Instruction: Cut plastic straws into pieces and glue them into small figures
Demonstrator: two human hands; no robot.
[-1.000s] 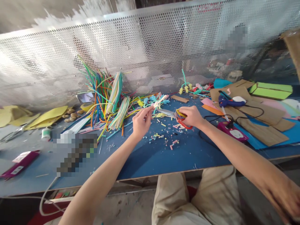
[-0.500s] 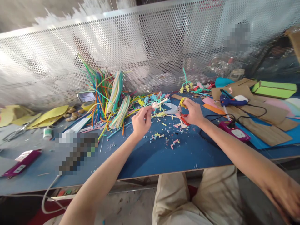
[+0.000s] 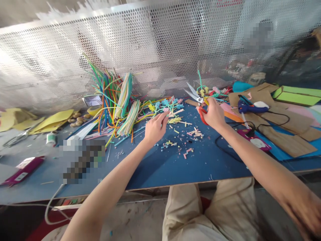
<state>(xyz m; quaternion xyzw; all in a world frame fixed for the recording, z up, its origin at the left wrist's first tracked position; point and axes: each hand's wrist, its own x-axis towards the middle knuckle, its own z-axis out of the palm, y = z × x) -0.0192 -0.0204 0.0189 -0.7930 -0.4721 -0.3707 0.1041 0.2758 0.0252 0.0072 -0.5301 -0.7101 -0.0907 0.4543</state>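
My right hand (image 3: pixel 213 113) grips red-and-yellow-handled scissors (image 3: pixel 197 98), lifted off the blue table (image 3: pixel 163 167) with the blades apart and pointing up to the left. My left hand (image 3: pixel 154 129) reaches to a heap of small pastel branched pieces (image 3: pixel 168 108). Its fingertips pinch at a pale piece (image 3: pixel 172 115) at the edge of that heap. Short cut bits (image 3: pixel 180 147) lie scattered on the table between and below the hands.
Bundles of coloured sticks (image 3: pixel 112 100) lean against a perforated metal screen (image 3: pixel 150 50). A blue glue gun (image 3: pixel 247 107), cardboard sheets (image 3: pixel 283 134), a purple box (image 3: pixel 254 142) and a green box (image 3: pixel 296 95) lie right. Yellow sheets (image 3: pixel 50 122) and another purple box (image 3: pixel 21 167) lie left.
My right hand has lifted the scissors up and to the right, away from the pale piece. My left hand has lowered toward the heap of pastel pieces.
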